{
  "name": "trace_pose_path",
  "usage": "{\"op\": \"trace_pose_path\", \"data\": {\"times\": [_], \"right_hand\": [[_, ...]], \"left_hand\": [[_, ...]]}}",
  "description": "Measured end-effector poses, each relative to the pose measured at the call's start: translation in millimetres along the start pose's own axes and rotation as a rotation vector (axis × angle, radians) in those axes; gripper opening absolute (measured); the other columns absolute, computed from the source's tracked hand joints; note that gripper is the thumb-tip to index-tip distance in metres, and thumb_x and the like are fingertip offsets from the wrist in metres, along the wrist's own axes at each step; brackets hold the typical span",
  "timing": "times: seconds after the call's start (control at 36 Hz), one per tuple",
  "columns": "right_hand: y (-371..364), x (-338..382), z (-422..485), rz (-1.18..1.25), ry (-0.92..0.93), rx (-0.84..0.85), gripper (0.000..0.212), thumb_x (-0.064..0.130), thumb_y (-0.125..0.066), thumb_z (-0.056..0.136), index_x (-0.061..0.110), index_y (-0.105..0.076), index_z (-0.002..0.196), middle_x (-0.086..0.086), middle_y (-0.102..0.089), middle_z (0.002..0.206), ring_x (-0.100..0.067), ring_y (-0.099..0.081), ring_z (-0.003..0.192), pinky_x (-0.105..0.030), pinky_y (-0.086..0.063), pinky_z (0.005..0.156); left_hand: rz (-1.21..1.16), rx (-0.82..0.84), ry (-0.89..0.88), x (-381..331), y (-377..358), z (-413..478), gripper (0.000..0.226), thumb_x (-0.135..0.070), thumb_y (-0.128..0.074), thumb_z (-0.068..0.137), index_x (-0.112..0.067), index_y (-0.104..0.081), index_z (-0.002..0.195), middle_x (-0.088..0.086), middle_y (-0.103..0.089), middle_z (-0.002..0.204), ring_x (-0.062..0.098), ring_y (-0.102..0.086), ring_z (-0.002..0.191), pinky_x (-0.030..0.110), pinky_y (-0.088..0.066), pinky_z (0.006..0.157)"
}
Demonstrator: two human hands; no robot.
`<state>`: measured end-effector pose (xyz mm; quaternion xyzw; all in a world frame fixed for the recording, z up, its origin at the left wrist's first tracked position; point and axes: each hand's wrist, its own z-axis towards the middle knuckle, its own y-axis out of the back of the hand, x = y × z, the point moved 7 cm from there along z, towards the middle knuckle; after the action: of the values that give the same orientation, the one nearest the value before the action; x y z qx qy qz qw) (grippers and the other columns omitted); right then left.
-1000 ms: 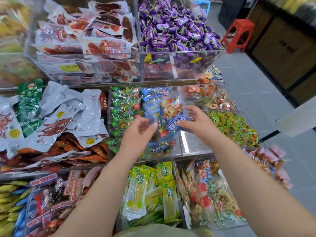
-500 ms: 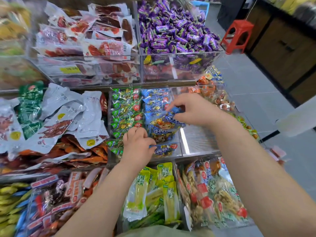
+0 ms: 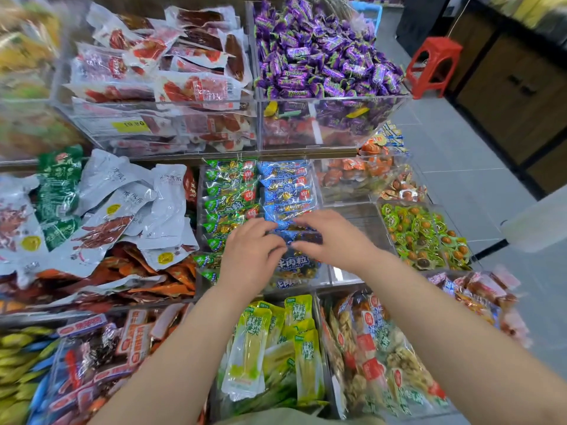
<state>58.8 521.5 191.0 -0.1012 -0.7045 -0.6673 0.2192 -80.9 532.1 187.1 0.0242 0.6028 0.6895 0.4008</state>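
Note:
A clear bin (image 3: 343, 276) on the middle shelf holds a row of blue snack packets (image 3: 287, 191) beside a row of green snack packets (image 3: 228, 194). My two hands meet over the near end of the blue row. My right hand (image 3: 334, 240) pinches one blue packet (image 3: 303, 237) between fingers and thumb. From the left, my left hand (image 3: 250, 256) curls its fingers over that packet's other end. More blue packets (image 3: 297, 266) lie just below the hands. Motion blur hides the fingertips' exact contact.
Purple candies (image 3: 319, 56) and red meat packs (image 3: 171, 72) fill the bins above. White pouches (image 3: 122, 210) lie left, green-wrapped eggs (image 3: 420, 237) right, and yellow-green bamboo packs (image 3: 270, 348) below. A red stool (image 3: 432, 65) stands on the grey floor at right.
Both hands lowered a blue packet from in front of me into the blue row. My left hand dropped away, then came back up to the packet beside my right hand.

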Motion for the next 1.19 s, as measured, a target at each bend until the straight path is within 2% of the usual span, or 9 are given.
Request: {"op": "trace_pose_path", "data": {"times": [0.17, 0.22, 0.28, 0.33, 0.44, 0.56, 0.78, 1.06, 1.19], "right_hand": [[-39, -17, -20, -0.383, -0.013, 0.082, 0.090, 0.055, -0.063, 0.078, 0.036, -0.011, 0.149, 0.002, -0.019, 0.153, -0.023, -0.017, 0.136, -0.043, -0.015, 0.111], [-45, -21, -15, -0.409, -0.042, 0.097, 0.089, 0.053, -0.064, 0.078, 0.040, -0.010, 0.148, 0.001, -0.009, 0.155, -0.026, -0.010, 0.137, -0.050, -0.015, 0.111], [-48, -22, -6, -0.389, -0.038, 0.126, 0.086, 0.052, -0.065, 0.077, 0.039, -0.016, 0.146, 0.001, -0.007, 0.155, -0.028, -0.009, 0.138, -0.050, -0.019, 0.109], [-48, -23, 1, -0.360, -0.021, 0.145, 0.085, 0.050, -0.067, 0.076, 0.036, -0.020, 0.146, 0.002, -0.008, 0.155, -0.028, -0.008, 0.139, -0.049, -0.021, 0.109], [-43, -26, -1, -0.291, -0.022, 0.057, 0.093, 0.049, -0.072, 0.071, 0.030, -0.022, 0.147, -0.002, -0.005, 0.157, -0.027, -0.001, 0.143, -0.047, -0.012, 0.116], [-47, -29, -23, -0.121, -0.090, -0.116, 0.105, 0.044, -0.079, 0.067, 0.010, -0.022, 0.148, -0.010, -0.012, 0.157, -0.027, -0.006, 0.145, -0.042, -0.013, 0.118], [-59, -47, 3, -0.337, -0.025, 0.101, 0.114, 0.061, -0.065, 0.073, 0.016, 0.004, 0.150, 0.003, 0.010, 0.158, -0.018, 0.014, 0.144, -0.042, 0.009, 0.115], [-62, -50, 7, -0.293, 0.028, 0.217, 0.117, 0.061, -0.067, 0.071, 0.016, 0.007, 0.150, -0.001, 0.006, 0.159, -0.018, 0.006, 0.145, -0.046, -0.007, 0.118], [-54, -45, 9, -0.254, 0.013, 0.247, 0.113, 0.060, -0.067, 0.073, 0.018, 0.004, 0.151, 0.001, 0.006, 0.159, -0.017, 0.008, 0.145, -0.045, -0.003, 0.118]], "left_hand": [[-0.002, 0.040, -0.050, -3, -3, 11, 0.013, -0.023, -0.081, 0.073, -0.016, -0.076, 0.083, 0.013, -0.059, 0.119, 0.038, -0.048, 0.119, 0.051, -0.042, 0.096], [0.068, 0.063, -0.168, -8, -7, 11, 0.048, -0.031, -0.084, 0.068, -0.020, -0.069, 0.112, 0.011, -0.050, 0.139, 0.038, -0.038, 0.135, 0.054, -0.034, 0.107], [0.219, 0.266, -0.254, -5, -26, 10, 0.106, -0.049, -0.080, 0.067, -0.025, -0.022, 0.152, -0.003, -0.016, 0.159, 0.026, -0.009, 0.148, 0.049, -0.008, 0.118], [0.408, 0.470, -0.257, 4, -44, 8, 0.126, -0.063, -0.070, 0.071, -0.025, 0.023, 0.147, -0.015, 0.014, 0.152, 0.018, 0.012, 0.147, 0.044, 0.012, 0.116], [0.535, 0.487, -0.158, 9, -50, 13, 0.100, -0.061, -0.050, 0.088, -0.018, 0.015, 0.151, -0.004, 0.011, 0.161, 0.017, 0.011, 0.148, 0.045, 0.011, 0.117], [0.591, 0.422, -0.094, 12, -51, 11, 0.088, -0.065, -0.035, 0.092, -0.016, 0.004, 0.154, -0.002, 0.004, 0.162, 0.016, 0.007, 0.149, 0.051, 0.010, 0.116], [0.621, 0.425, 0.016, 25, -60, 28, 0.100, -0.073, -0.032, 0.087, -0.012, 0.014, 0.151, 0.010, 0.013, 0.161, 0.023, 0.010, 0.149, 0.053, 0.010, 0.115], [0.643, 0.512, -0.009, 25, -59, 23, 0.097, -0.074, -0.025, 0.088, -0.009, 0.007, 0.153, 0.008, 0.000, 0.162, 0.021, 0.004, 0.150, 0.052, 0.005, 0.117], [0.655, 0.592, 0.041, 25, -57, 26, 0.099, -0.074, -0.025, 0.087, -0.009, 0.012, 0.151, 0.008, 0.009, 0.162, 0.021, 0.011, 0.149, 0.060, 0.004, 0.115]]}}
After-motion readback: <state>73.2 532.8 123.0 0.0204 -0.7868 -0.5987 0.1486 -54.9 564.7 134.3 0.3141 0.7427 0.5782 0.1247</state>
